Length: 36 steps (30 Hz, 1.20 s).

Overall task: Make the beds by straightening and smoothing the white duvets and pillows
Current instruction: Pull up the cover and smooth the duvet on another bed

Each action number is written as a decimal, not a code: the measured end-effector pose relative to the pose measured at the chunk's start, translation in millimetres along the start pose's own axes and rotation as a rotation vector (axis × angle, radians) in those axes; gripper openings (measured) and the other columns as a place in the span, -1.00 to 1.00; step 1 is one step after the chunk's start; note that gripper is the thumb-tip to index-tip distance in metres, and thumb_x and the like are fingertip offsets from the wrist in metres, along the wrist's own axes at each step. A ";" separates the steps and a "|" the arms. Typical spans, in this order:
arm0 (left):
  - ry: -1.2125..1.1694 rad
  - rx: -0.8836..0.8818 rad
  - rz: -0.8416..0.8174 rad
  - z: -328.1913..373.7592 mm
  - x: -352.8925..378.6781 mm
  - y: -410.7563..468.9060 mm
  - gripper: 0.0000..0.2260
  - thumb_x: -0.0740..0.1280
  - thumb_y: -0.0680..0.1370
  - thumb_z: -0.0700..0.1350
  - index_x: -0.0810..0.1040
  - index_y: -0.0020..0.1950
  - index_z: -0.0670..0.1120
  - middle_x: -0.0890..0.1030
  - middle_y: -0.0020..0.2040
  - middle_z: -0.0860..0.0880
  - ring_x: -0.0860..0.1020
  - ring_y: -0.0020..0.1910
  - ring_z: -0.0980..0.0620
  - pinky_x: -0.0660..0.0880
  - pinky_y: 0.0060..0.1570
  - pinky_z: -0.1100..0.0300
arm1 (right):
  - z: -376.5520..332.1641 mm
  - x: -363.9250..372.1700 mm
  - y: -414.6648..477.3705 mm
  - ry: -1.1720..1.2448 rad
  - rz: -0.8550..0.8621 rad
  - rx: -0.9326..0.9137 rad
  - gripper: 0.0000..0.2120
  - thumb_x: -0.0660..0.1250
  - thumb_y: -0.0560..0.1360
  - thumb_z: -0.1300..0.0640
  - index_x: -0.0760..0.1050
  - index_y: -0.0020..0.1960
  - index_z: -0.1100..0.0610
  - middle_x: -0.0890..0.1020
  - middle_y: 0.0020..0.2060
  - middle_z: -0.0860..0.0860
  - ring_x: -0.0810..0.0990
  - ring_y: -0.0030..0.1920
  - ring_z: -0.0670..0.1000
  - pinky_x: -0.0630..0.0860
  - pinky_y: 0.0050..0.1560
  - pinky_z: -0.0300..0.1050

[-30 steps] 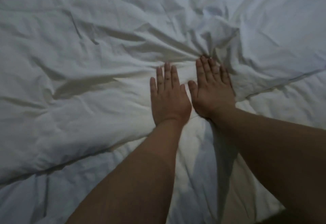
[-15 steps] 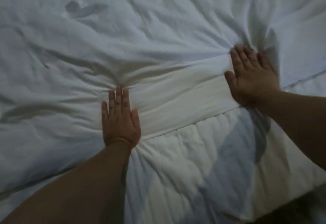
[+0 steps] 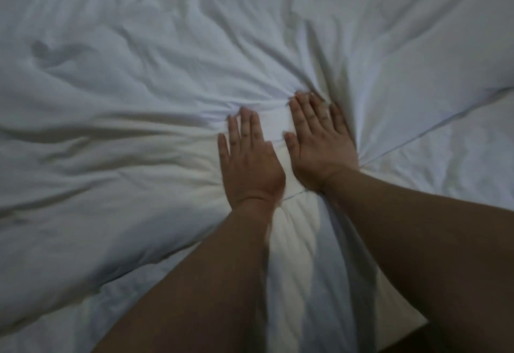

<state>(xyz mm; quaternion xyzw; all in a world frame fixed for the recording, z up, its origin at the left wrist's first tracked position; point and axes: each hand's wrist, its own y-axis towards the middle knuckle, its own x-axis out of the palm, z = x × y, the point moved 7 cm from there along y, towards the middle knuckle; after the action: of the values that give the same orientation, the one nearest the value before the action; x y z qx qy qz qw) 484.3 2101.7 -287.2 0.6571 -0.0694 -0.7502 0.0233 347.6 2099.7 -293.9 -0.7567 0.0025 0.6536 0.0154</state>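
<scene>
Left hand (image 3: 250,163) and right hand (image 3: 319,146) press flat, side by side, on the duvet (image 3: 139,74). The most rumpled stretch lies ahead and leftward, nearer the left hand.

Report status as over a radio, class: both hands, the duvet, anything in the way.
Left hand and right hand flat, side by side, pressing white duvet. Duvet creased, folds bunched ahead of both hands. Nothing else in view on it.
</scene>
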 end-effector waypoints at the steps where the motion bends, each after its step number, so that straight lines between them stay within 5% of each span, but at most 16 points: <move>1: 0.029 -0.019 0.002 -5.2 8.1 -1.6 -0.42 0.06 0.65 0.01 0.06 0.66 -0.09 0.03 0.67 -0.03 -0.02 0.64 -0.02 -0.06 0.59 -0.07 | 0.7 2.6 0.9 0.011 0.014 -0.006 -0.38 -0.14 0.69 -0.16 -0.11 0.67 0.07 -0.09 0.65 -0.04 -0.16 0.63 -0.04 -0.20 0.61 0.04; 5: 0.045 0.034 0.018 -6.7 19.2 -2.4 -0.41 0.03 0.65 0.03 0.02 0.66 -0.10 0.02 0.67 -0.05 -0.04 0.65 -0.02 -0.04 0.59 -0.11 | 1.4 6.4 2.4 0.031 0.017 -0.035 -0.37 -0.14 0.69 -0.16 -0.14 0.67 0.09 -0.11 0.65 -0.02 -0.18 0.63 -0.03 -0.24 0.60 0.05; 9: 0.028 0.028 0.037 -5.4 20.1 -2.0 -0.40 0.05 0.64 0.02 0.06 0.66 -0.13 0.07 0.66 -0.07 0.01 0.64 -0.06 0.01 0.57 -0.15 | 35.4 -12.9 7.0 -0.051 -0.026 -0.272 -0.35 -0.07 0.66 -0.16 0.00 0.66 0.11 0.03 0.65 0.02 -0.04 0.64 0.00 -0.12 0.61 0.07; 16: -0.011 0.018 0.038 -5.3 24.6 -0.6 -0.41 0.06 0.63 0.00 0.08 0.65 -0.14 0.08 0.66 -0.08 0.02 0.64 -0.08 0.00 0.58 -0.14 | 228.0 -53.9 66.8 -0.151 -0.060 0.090 -0.33 -0.19 0.66 -0.20 -0.10 0.67 0.10 -0.01 0.65 0.01 -0.05 0.64 0.00 -0.12 0.61 0.10; 36: 0.088 -0.016 -0.022 4.5 11.6 4.5 -0.43 0.06 0.63 -0.04 0.15 0.63 -0.18 0.13 0.65 -0.12 0.05 0.64 -0.11 0.04 0.57 -0.19 | 237.0 -24.4 75.1 -0.078 0.009 0.064 -0.32 -0.07 0.65 -0.16 -0.11 0.66 0.11 -0.04 0.66 0.02 -0.10 0.64 0.00 -0.17 0.60 0.11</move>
<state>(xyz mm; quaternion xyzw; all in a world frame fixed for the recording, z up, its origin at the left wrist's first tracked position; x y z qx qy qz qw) 478.1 2096.1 -297.4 0.6900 -0.0551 -0.7213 0.0231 107.9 2030.6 -305.6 -0.7297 0.0262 0.6822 0.0369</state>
